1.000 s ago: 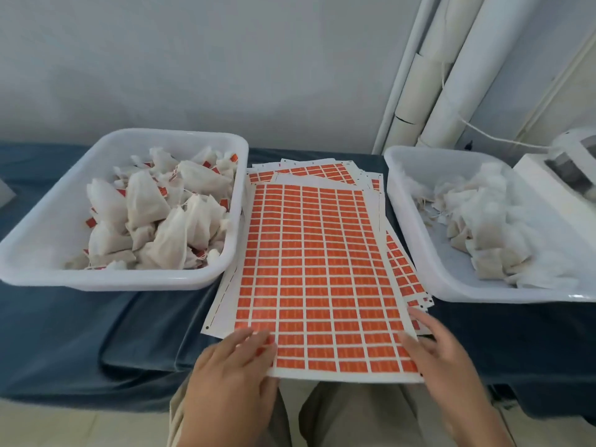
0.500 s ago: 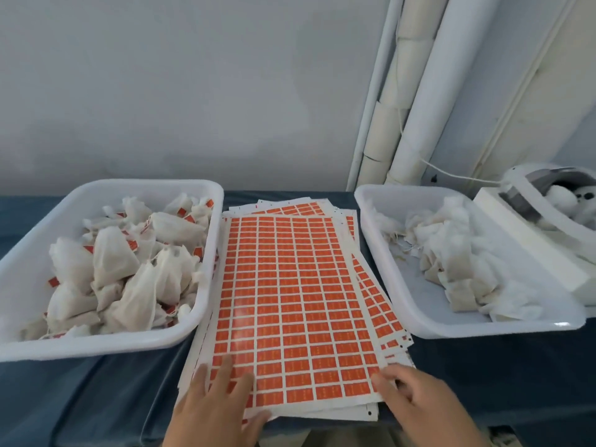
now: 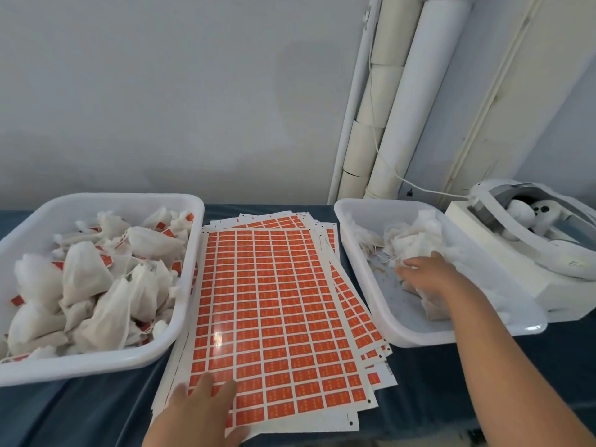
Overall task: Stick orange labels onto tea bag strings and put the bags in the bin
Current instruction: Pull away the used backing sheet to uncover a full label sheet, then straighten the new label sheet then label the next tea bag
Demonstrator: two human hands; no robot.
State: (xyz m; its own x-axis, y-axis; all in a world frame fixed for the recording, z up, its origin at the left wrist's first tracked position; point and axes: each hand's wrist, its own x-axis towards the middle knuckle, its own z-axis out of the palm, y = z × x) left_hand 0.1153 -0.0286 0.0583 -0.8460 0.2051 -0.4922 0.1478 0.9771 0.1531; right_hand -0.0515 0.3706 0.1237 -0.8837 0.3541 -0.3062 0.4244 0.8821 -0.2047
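Left hand (image 3: 197, 414) flat on the orange paper label sheet (image 3: 283, 301), right hand (image 3: 426, 274), grip unclear, lay among white mesh tea bags (image 3: 416, 241), likely fetching one; next, its string needed isolating.

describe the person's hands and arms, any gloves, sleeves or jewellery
Both are bare: the left hand and right hand show no gloves, rings or watch. The right forearm is uncovered to the frame edge, with no sleeve in view. The left shows only to the wrist.
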